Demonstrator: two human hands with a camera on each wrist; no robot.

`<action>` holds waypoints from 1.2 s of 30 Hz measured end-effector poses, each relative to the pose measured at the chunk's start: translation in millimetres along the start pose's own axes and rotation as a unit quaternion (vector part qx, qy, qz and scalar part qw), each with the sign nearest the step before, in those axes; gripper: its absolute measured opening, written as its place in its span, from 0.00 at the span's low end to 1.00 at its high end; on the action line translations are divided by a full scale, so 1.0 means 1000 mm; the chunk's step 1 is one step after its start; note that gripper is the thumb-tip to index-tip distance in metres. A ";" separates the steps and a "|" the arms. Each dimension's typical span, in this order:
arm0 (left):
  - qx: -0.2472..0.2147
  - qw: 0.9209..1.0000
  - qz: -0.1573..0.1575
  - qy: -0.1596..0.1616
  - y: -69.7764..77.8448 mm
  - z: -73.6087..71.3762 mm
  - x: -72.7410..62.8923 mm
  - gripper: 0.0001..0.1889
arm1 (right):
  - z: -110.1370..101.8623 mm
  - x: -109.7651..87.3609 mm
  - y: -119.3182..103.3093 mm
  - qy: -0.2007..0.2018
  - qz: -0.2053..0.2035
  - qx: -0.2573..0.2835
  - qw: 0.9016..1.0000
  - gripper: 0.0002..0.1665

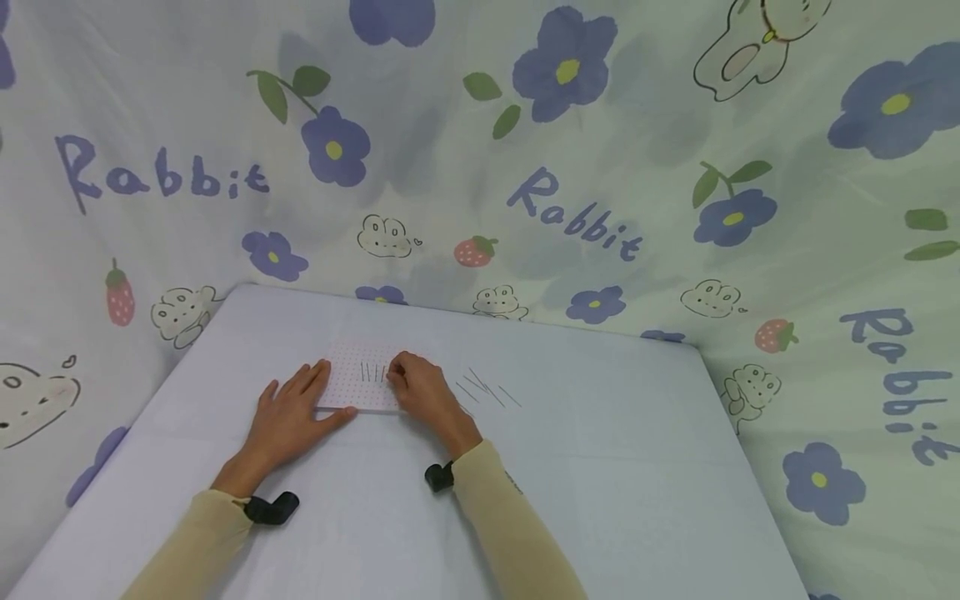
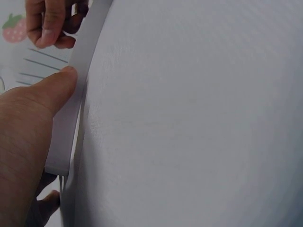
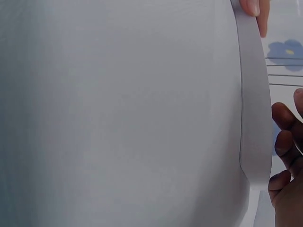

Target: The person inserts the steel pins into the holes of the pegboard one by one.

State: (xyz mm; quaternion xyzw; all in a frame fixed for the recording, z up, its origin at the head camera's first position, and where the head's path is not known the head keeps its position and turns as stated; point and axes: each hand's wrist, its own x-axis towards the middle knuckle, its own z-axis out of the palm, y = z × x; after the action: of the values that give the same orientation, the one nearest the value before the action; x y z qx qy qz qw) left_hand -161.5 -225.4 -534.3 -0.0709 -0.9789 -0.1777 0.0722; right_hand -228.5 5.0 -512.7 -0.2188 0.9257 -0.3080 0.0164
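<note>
A pale pink board with rows of small dots [image 1: 346, 385] lies on the white table. Several thin dark sticks [image 1: 369, 372] stand in a row on it; in the left wrist view these sticks [image 2: 41, 63] rise past the board's front edge. My left hand [image 1: 288, 421] rests at the board's left side, fingers fairly straight, with the thumb [image 2: 66, 80] against the front edge. Close over the right part of the board, beside the row, is my right hand [image 1: 420, 390], its fingers bent and fingertips bunched. I cannot tell whether a stick is between them.
More loose dark sticks [image 1: 487, 388] lie scattered on the table, right of the right hand. The white tabletop [image 1: 622, 467] extends to the right and front. A cloth printed with flowers and rabbits [image 1: 420, 192] hangs behind and at both sides.
</note>
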 end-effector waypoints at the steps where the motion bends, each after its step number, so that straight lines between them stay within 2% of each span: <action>1: 0.000 1.000 -0.001 0.000 0.000 0.000 0.000 0.54 | -0.001 0.000 0.001 0.001 0.002 0.002 1.000 0.03; 9: -0.002 1.000 0.001 0.003 0.000 0.000 -0.001 0.54 | -0.012 -0.002 0.016 0.023 0.027 0.009 0.999 0.04; 17: -0.004 1.000 0.003 0.002 0.000 -0.001 -0.001 0.54 | -0.038 -0.005 0.037 0.031 0.060 0.001 0.998 0.07; 23: -0.008 1.000 0.005 0.001 0.000 0.000 0.000 0.54 | -0.055 -0.011 0.064 0.042 0.079 -0.012 0.996 0.07; 36: -0.005 1.000 0.007 0.004 0.000 -0.001 0.000 0.54 | -0.079 -0.036 0.125 0.072 0.125 0.012 0.989 0.05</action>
State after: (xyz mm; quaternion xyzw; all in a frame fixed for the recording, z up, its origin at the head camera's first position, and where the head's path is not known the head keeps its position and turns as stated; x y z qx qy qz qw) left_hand -161.7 -225.8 -533.9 -0.0777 -0.9770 -0.1828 0.0771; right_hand -258.2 153.9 -524.6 -0.0782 0.9409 -0.3295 -0.0093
